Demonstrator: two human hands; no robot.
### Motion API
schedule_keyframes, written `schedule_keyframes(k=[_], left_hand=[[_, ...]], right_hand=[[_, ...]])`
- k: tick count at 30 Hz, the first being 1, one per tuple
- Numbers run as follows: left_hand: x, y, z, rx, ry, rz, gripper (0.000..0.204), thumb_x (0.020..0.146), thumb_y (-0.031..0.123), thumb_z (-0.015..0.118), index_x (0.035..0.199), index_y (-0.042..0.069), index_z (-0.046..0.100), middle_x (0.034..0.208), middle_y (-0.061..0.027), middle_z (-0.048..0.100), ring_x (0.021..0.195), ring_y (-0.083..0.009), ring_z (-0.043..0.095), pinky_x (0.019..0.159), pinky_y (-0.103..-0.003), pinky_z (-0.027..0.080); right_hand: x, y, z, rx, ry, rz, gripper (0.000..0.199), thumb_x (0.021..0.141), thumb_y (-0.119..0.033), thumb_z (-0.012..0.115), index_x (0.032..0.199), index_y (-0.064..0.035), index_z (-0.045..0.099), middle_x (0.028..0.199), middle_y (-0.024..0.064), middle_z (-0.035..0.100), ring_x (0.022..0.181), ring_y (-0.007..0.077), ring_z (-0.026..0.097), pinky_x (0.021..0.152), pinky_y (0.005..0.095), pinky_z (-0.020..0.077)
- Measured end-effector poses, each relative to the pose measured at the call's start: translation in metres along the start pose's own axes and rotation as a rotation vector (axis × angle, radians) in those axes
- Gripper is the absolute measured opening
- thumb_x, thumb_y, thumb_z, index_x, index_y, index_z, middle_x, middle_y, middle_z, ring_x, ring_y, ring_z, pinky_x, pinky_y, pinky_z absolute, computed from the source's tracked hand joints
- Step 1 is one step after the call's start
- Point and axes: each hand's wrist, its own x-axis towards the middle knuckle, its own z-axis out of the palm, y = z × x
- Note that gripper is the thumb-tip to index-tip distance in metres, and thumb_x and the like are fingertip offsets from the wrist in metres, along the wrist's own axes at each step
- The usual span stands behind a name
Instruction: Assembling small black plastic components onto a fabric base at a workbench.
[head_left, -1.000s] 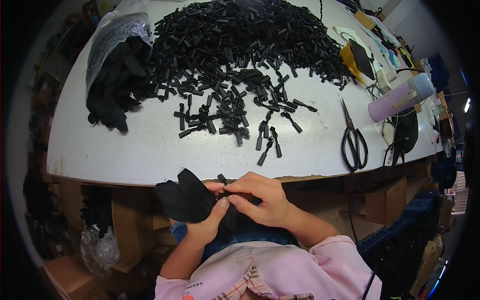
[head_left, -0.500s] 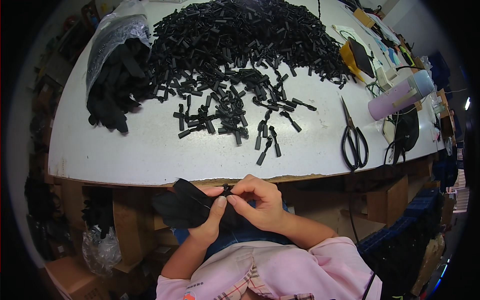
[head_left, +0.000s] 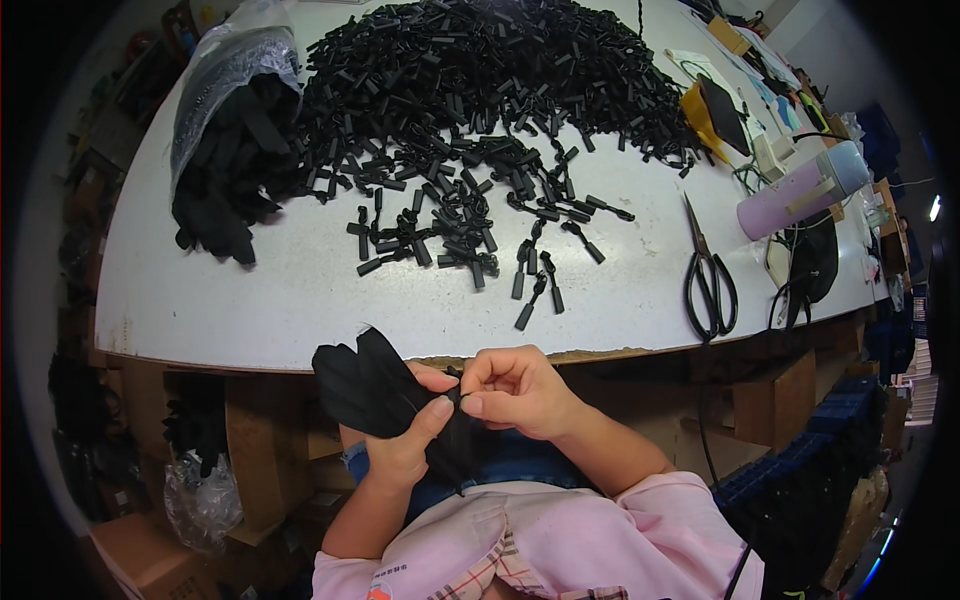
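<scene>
Close to the table's front edge, my left hand [head_left: 408, 448] is closed around a bundle of black zipper tapes [head_left: 362, 388]. The tapes fan out to the left, and a dark length hangs below my fingers over my lap. My right hand [head_left: 528, 398] pinches at a small black zipper slider [head_left: 453, 374] against the left fingertips; the fingers hide most of it. On the table lies a big heap of black zipper sliders with long pull tabs [head_left: 470, 75], with several loose ones [head_left: 537, 285] nearer to me.
A clear plastic bag [head_left: 215, 75] at left spills black strips. Black scissors [head_left: 708, 285] lie at right, points away from me. Beyond them are a pink-purple bottle [head_left: 795, 200], a phone on a yellow stand [head_left: 712, 120] and cables. Cardboard boxes [head_left: 770, 405] sit below the table.
The bundle of tapes has tilted upward and shifted slightly away from me. My right hand has turned a little, its fingers still at the slider. The things on the table have stayed put.
</scene>
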Motion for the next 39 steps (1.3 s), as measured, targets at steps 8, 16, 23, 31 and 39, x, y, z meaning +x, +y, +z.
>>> schedule_keyframes(k=[8, 16, 23, 31, 39], left_hand=[[0.0, 0.002, 0.002, 0.093, 0.007, 0.042, 0.018, 0.073, 0.001, 0.056, 0.09, 0.001, 0.051, 0.087, -0.0065, 0.051, 0.082, -0.0131, 0.049, 0.076, -0.025, 0.039], [0.002, 0.001, 0.004, 0.291, 0.004, 0.258, 0.018, 0.074, 0.001, 0.056, 0.091, 0.0, 0.05, 0.088, -0.007, 0.05, 0.082, -0.0131, 0.049, 0.076, -0.024, 0.039], [0.001, 0.01, -0.005, 0.365, -0.116, 0.184, 0.017, 0.075, 0.003, 0.057, 0.091, 0.0, 0.053, 0.087, -0.0063, 0.05, 0.074, -0.0105, 0.05, 0.062, -0.021, 0.041], [0.002, 0.008, -0.001, 0.175, -0.004, 0.056, 0.015, 0.077, 0.011, 0.059, 0.086, 0.002, 0.051, 0.077, -0.0041, 0.052, 0.053, -0.0063, 0.047, 0.042, -0.016, 0.037], [0.009, 0.015, -0.011, 0.216, 0.165, 0.03, 0.012, 0.079, 0.012, 0.055, 0.084, 0.003, 0.05, 0.067, -0.0015, 0.049, 0.047, -0.0055, 0.041, 0.04, -0.017, 0.034]], right_hand=[[0.0, -0.006, 0.005, -0.055, 0.087, 0.035, 0.004, 0.075, 0.0, 0.056, 0.076, 0.0004, 0.053, 0.062, -0.0012, 0.047, 0.047, 0.0016, 0.037, 0.039, 0.0161, 0.026], [-0.001, 0.01, 0.004, -0.677, 0.075, -0.416, 0.006, 0.08, -0.005, 0.052, 0.078, -0.0001, 0.051, 0.062, -0.0037, 0.045, 0.052, 0.0016, 0.036, 0.044, 0.0167, 0.0295], [-0.003, 0.012, 0.002, -0.477, 0.031, -0.306, 0.006, 0.079, -0.006, 0.053, 0.079, 0.0003, 0.051, 0.063, -0.0017, 0.045, 0.054, 0.0021, 0.036, 0.045, 0.0174, 0.0304], [0.003, 0.002, 0.011, -0.803, 0.161, -0.514, 0.005, 0.076, -0.003, 0.056, 0.079, -0.0003, 0.052, 0.063, -0.0013, 0.047, 0.052, 0.0012, 0.038, 0.044, 0.0167, 0.0292], [0.007, 0.003, 0.011, -1.164, -0.314, -0.289, 0.016, 0.067, -0.009, 0.061, 0.078, -0.0014, 0.054, 0.062, 0.0077, 0.052, 0.053, 0.0247, 0.052, 0.047, 0.0314, 0.0419]])
